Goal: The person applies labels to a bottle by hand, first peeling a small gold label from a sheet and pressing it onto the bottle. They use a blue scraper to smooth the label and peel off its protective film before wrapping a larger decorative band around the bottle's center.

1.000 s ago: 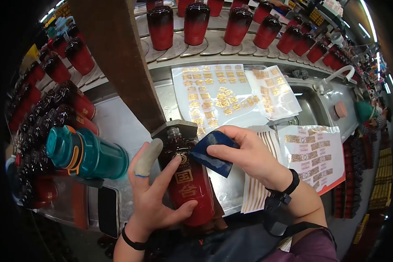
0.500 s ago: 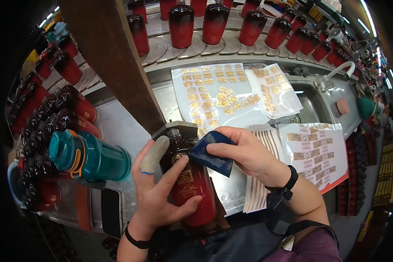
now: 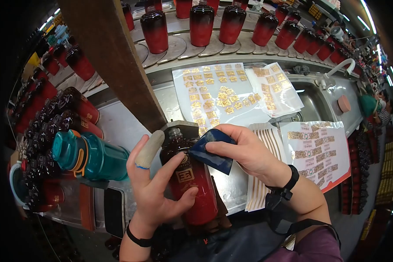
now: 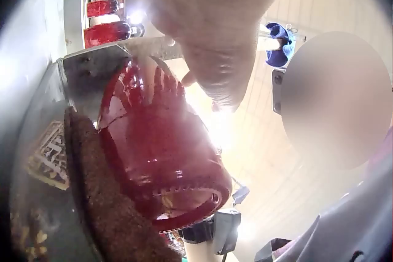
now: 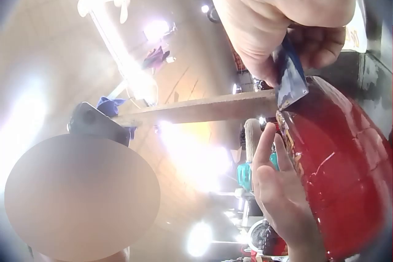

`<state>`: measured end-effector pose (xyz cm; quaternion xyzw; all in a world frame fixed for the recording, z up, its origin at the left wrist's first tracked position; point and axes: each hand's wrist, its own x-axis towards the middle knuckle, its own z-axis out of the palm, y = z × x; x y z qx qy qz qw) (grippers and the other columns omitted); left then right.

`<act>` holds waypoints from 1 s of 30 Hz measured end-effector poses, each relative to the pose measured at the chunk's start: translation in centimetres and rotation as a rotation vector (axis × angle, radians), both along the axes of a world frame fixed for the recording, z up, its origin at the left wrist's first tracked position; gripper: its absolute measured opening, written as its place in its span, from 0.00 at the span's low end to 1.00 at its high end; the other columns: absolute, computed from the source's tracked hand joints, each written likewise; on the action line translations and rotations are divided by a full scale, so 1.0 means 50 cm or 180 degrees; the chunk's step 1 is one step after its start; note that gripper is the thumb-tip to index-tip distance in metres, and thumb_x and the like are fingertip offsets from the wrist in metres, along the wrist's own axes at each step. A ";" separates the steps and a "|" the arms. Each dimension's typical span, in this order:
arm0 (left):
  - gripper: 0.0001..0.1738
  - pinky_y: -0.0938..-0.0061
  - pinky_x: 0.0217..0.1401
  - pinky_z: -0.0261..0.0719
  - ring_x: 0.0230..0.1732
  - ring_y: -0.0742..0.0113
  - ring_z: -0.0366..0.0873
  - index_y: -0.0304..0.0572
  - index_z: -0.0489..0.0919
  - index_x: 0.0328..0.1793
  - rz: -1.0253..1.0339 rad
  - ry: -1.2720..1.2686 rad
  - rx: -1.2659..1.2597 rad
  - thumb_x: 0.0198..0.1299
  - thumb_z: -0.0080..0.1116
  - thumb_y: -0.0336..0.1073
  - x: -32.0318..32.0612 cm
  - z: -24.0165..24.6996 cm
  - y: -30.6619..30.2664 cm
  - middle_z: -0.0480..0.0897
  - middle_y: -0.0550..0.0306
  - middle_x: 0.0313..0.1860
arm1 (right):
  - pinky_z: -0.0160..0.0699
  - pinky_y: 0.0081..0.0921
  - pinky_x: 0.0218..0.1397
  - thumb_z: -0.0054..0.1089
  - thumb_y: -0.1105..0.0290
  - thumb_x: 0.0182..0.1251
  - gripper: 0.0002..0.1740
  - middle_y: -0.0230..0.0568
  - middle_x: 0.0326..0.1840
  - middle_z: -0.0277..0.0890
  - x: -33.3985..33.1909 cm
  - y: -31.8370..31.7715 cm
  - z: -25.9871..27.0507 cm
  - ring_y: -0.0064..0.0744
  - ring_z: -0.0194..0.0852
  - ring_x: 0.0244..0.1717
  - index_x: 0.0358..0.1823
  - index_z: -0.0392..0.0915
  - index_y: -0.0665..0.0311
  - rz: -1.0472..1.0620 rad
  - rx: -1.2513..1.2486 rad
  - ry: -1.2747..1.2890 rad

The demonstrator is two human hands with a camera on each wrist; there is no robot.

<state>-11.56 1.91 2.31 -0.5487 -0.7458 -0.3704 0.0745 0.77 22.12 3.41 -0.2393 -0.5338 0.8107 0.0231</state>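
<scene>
Gold-labelled red bottle (image 3: pixel 190 181), blue scraper (image 3: pixel 212 150)

Bottle (image 3: pixel 192 183) on desk (image 3: pixel 118 122), centre; flask (image 3: pixel 91 155) left of it; label sheets (image 3: pixel 214 94) behind and right; bottle row (image 3: pixel 231 22) farthest back.

Steel counter (image 3: pixel 113 126) with sink (image 3: pixel 310 102) (white faucet (image 3: pixel 338 70)), wooden post (image 3: pixel 109 52), bright ceiling lights (image 5: pixel 156 28).

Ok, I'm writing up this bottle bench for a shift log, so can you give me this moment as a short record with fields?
left hand: grips the red bottle, neck pointing away from the person
right hand: pinches a blue pad against the bottle's shoulder
bottle front: gold characters
left of bottle: teal flask on its side
behind: gold sticker sheets on the metal counter
far edge: upright bottles in a row
</scene>
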 end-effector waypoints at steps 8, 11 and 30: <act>0.30 0.49 0.75 0.59 0.74 0.36 0.62 0.45 0.86 0.56 0.0031 0.0122 0.0053 0.50 0.73 0.53 -0.001 0.000 0.007 0.74 0.38 0.69 | 0.78 0.13 0.46 0.65 0.69 0.72 0.13 0.30 0.42 0.84 0.009 0.009 -0.021 0.12 0.79 0.41 0.52 0.81 0.67 -0.0204 0.0048 0.0049; 0.29 0.53 0.71 0.66 0.68 0.41 0.69 0.44 0.86 0.55 0.0026 0.0189 0.0200 0.50 0.73 0.52 -0.004 -0.004 -0.003 0.78 0.42 0.64 | 0.78 0.13 0.45 0.65 0.70 0.72 0.12 0.30 0.43 0.84 0.015 0.014 -0.023 0.12 0.79 0.41 0.52 0.81 0.67 -0.0313 -0.0045 0.0176; 0.23 0.60 0.54 0.81 0.57 0.55 0.76 0.46 0.89 0.50 -0.0492 0.1097 0.0051 0.61 0.64 0.56 -0.011 0.011 -0.012 0.87 0.58 0.52 | 0.78 0.13 0.47 0.64 0.71 0.72 0.12 0.30 0.44 0.84 0.035 0.019 -0.031 0.13 0.80 0.42 0.53 0.81 0.68 -0.0420 -0.0151 0.0178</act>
